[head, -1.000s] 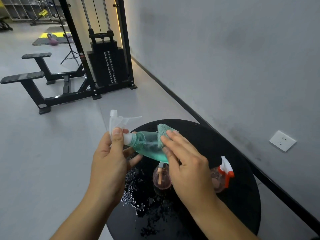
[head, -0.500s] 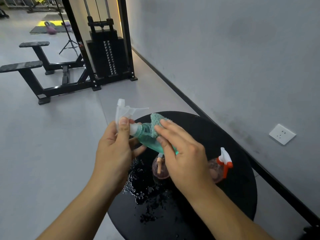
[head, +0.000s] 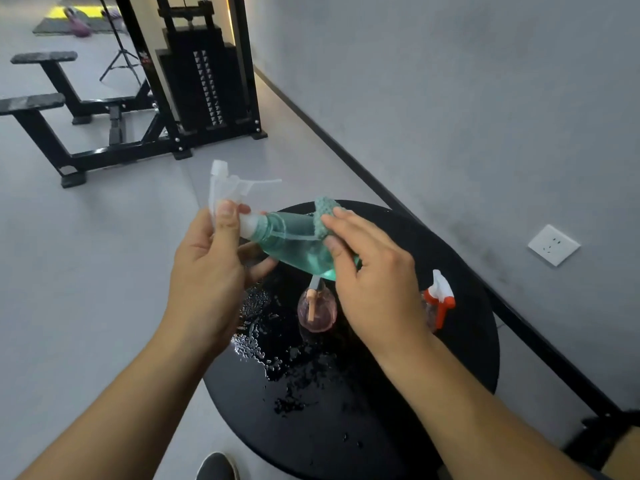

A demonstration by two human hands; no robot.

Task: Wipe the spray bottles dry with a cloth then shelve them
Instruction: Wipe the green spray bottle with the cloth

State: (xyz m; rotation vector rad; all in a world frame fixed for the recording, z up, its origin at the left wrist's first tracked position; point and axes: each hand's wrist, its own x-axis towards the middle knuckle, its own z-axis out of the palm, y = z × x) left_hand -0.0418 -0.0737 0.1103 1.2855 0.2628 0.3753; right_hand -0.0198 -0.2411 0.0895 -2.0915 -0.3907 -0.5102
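You hold the green spray bottle (head: 294, 242) above the wet black table (head: 460, 341), long axis slanting from the nozzle pinched in your left hand (head: 207, 271) down to your right hand (head: 374, 278), which apparently wraps the cloth (head: 323, 211) round its body.

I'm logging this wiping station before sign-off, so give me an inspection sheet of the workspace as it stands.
Surface: round black table, water droplets pooled on its left part.
Job's things: green spray bottle held tilted above the table; green cloth pressed on it; pink bottle and red-triggered bottle stand on the table.
Clutter: nothing seen.
Grips: left hand pinches the green bottle's neck and white trigger head; right hand presses the cloth against the bottle.
Cables: nothing seen on the table.
Surroundings: grey wall with socket, weight machine, benches, grey floor.
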